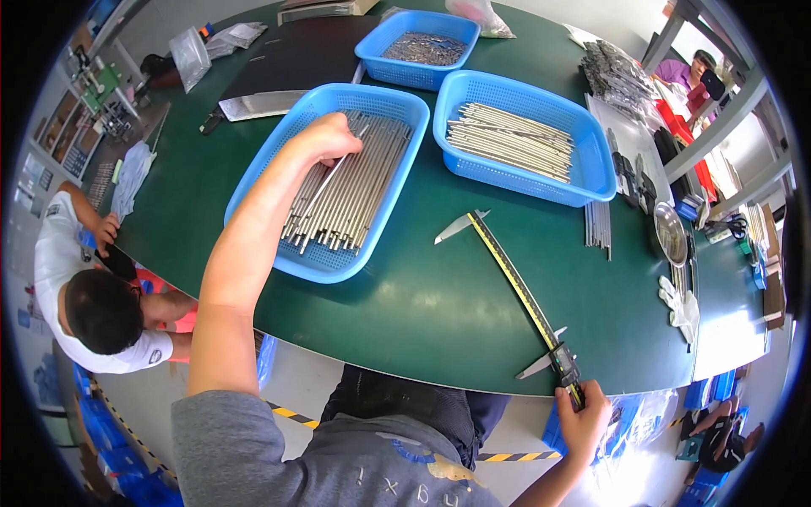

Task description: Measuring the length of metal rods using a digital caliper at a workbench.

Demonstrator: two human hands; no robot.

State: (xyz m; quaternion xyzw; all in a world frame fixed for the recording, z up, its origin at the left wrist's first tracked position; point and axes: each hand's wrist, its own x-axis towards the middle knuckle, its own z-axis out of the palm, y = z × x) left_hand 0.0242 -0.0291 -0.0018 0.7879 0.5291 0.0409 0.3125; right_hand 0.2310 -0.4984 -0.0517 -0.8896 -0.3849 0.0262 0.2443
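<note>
My left hand (331,140) reaches into the near blue plastic basket (338,272), its fingers closed on a thin metal rod (328,186). That rod lies slantwise over many silvery metal rods (372,198) arranged side by side in the basket. My right hand (585,416) grips a digital caliper (519,291) by its display end at the table's front edge. The caliper's jaws stand wide apart, with nothing between them, and its long beam points away from me. Part of the left fingers is hidden behind the hand.
Right of the near basket, a second blue basket (524,193) holds pale rods; a third (422,78) behind holds small metal pieces. More rods (597,230), a metal bowl (670,234) and white gloves (680,308) lie on the green table (380,329). A person (106,313) sits at left.
</note>
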